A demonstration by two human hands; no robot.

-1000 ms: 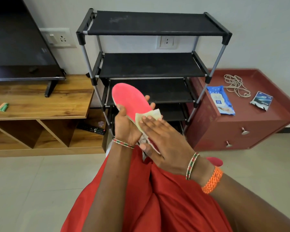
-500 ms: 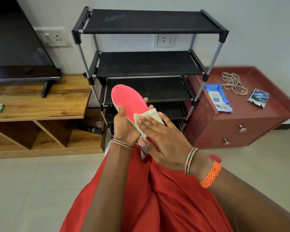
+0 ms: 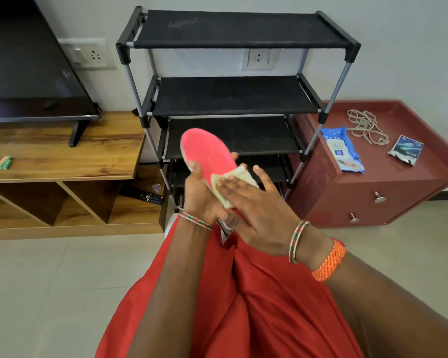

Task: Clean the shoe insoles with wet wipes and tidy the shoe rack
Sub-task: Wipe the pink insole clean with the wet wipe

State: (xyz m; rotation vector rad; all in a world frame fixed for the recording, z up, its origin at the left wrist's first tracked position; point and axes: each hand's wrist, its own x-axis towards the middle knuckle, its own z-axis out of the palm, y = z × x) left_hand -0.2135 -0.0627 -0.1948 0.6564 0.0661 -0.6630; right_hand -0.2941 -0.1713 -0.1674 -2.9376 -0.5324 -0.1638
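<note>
Before the shoe rack (image 3: pixel 233 99), left hand (image 3: pixel 199 197) grip holding pink insole (image 3: pixel 207 153) toe up-left, flat right hand (image 3: pixel 256 215) pressing wipe (image 3: pixel 233 179)

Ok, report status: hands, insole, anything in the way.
Left hand grips pink insole. Right hand presses wipe flat on it. Nothing obstructing.

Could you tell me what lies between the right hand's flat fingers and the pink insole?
In the head view, a folded wet wipe lies between them: the right hand presses it onto the pink insole, which the left hand grips.
</note>
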